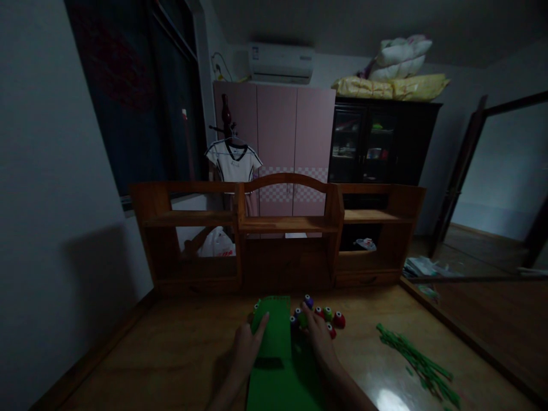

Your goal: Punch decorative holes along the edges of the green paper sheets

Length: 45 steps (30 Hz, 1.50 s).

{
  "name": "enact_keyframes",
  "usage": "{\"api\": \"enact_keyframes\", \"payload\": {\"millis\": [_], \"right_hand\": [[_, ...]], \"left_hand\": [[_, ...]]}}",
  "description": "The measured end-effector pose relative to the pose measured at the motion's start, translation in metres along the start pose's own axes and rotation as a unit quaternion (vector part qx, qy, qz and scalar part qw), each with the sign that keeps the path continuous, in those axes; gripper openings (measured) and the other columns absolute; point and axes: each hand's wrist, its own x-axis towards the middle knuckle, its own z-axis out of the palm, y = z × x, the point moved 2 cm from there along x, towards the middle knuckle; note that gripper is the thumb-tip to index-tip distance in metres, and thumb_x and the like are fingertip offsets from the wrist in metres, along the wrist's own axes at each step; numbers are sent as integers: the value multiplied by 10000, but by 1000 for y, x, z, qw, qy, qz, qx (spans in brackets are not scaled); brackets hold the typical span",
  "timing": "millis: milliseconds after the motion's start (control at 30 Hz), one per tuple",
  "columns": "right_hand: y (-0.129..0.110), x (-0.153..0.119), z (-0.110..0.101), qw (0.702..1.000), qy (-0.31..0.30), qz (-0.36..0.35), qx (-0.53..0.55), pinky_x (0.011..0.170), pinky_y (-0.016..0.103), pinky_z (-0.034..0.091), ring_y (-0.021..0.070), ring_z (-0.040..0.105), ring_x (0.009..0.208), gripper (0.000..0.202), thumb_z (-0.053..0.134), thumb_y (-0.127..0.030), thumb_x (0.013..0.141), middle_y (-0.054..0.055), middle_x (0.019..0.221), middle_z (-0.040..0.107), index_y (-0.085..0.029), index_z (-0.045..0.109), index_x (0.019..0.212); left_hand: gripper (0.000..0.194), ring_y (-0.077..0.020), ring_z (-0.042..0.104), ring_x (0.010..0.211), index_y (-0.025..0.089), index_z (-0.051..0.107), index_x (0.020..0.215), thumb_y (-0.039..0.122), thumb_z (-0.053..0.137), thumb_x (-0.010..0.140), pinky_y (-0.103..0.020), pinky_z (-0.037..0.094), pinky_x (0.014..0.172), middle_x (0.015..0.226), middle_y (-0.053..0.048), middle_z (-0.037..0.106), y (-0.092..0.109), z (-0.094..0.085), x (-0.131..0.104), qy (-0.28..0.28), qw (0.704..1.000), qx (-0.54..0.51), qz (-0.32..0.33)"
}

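A long green sheet point(274, 337) lies over the wooden desk, its far part seeming raised, with a dark slot across its middle. My left hand point(248, 345) is at the sheet's left edge, index finger stretched over the green surface and the other fingers curled, partly hidden. To the right of the sheet, my right hand point(318, 337) reaches into a group of small round pieces with eye-like white spots; a green one point(302, 319) is by its fingertips. A purple piece point(308, 300) stands just beyond, and red pieces point(339, 319) lie to the right.
A bundle of green stems point(417, 362) lies on the right of the desk point(180, 348). Wooden shelves point(286, 224) rise along the back edge. A wall point(85, 228) borders the left side.
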Motion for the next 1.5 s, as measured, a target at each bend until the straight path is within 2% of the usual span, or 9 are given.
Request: {"api": "enact_keyframes", "payload": {"millis": [133,300,433,567,700,900,1033,1167,1500], "right_hand": [[0,2,4,1000,-20,-15,-7,658,279,468,228,627,806,435,448,-578,813,52,834,660,-202,631,930],[2,0,3,999,11,-7,-31,646,279,466,222,640,777,383,523,-541,782,52,851,668,-219,566,986],[-4,-3,2,995,9,-49,-86,636,270,448,208,632,742,349,565,-504,764,41,825,663,-219,555,965],[-8,-6,2,986,4,-84,-145,587,262,414,198,614,678,310,548,-480,778,27,758,654,-214,582,934],[-7,-7,2,978,-4,-100,-184,579,263,401,198,610,670,326,574,-445,759,30,765,659,-211,600,984],[-6,-8,1,972,1,-100,-212,620,265,406,202,624,733,294,571,-422,762,35,822,669,-223,595,978],[-6,-8,0,976,4,-78,-204,636,266,412,207,630,747,371,583,-425,748,45,834,670,-218,561,1055],[-3,-6,-1,976,5,-71,-208,656,270,414,211,631,753,443,591,-424,742,50,826,666,-211,534,1127],[-3,-6,0,975,11,-70,-213,643,268,403,207,625,738,424,574,-464,758,41,823,662,-222,531,1105]], "left_hand": [[453,-282,663,774,135,680,767,568,566,700,-296,477,620,678,-115,692,-4,1,3,10,1000,19,-6],[504,-281,657,716,118,670,759,603,545,708,-311,466,622,685,-132,685,-13,4,6,11,999,40,-3],[525,-275,646,666,120,659,704,624,514,725,-313,452,599,638,-122,667,-17,6,8,4,999,53,-4],[516,-268,650,700,122,665,746,611,501,745,-304,454,624,702,-125,687,-16,5,9,9,999,37,25],[493,-254,645,647,137,657,694,607,515,736,-291,446,585,655,-110,680,-14,3,8,6,999,26,20],[474,-265,651,682,138,661,705,595,538,719,-294,451,581,663,-111,685,-10,3,6,17,999,19,20],[473,-273,658,724,136,671,749,587,530,725,-296,456,596,680,-110,690,-8,2,5,6,1000,5,16],[474,-279,655,709,134,668,704,593,550,702,-299,456,587,639,-115,678,-7,-1,3,17,1000,14,-3],[510,-253,663,711,111,678,827,589,522,742,-299,477,610,760,-112,706,-16,3,7,-18,999,-1,44]]}}
